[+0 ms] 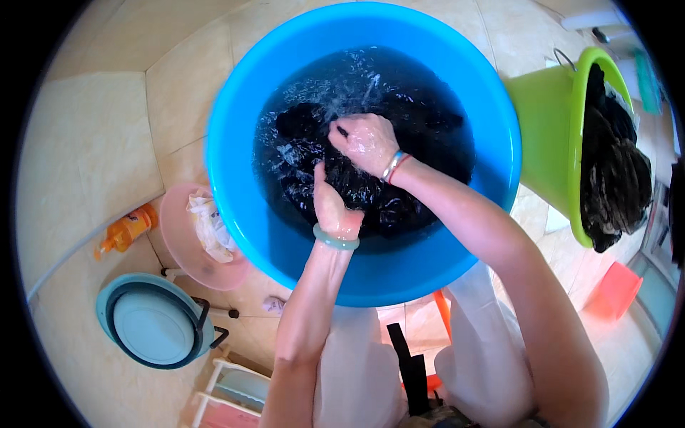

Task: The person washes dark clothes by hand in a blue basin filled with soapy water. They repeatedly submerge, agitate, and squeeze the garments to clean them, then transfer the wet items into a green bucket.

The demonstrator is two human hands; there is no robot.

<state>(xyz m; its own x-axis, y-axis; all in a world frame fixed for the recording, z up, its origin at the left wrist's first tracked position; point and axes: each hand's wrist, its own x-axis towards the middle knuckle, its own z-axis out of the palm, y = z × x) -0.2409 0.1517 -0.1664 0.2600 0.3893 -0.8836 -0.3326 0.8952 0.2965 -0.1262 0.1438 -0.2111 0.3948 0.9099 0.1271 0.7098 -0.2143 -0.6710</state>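
Observation:
A large round blue tub (235,214) in front of me holds dark water with wet black cloth (378,196) in it. My right hand (367,143) is closed in a fist at the middle of the tub, with a bit of the black cloth showing between its fingers. Just below and to its left, my left hand (335,207) is at the water with its thumb up. Its fingers curl under the cloth and are mostly hidden. A pale green bangle circles my left wrist; a silver bangle and a red cord are on the right.
At the right stands a lime-green bucket (546,132) heaped with dark cloth (617,171). A pink basin (175,232) with white cloth, an orange bottle (128,228) and blue-grey folding basins (153,324) are at the left. A red container (614,291) lies right of my arm.

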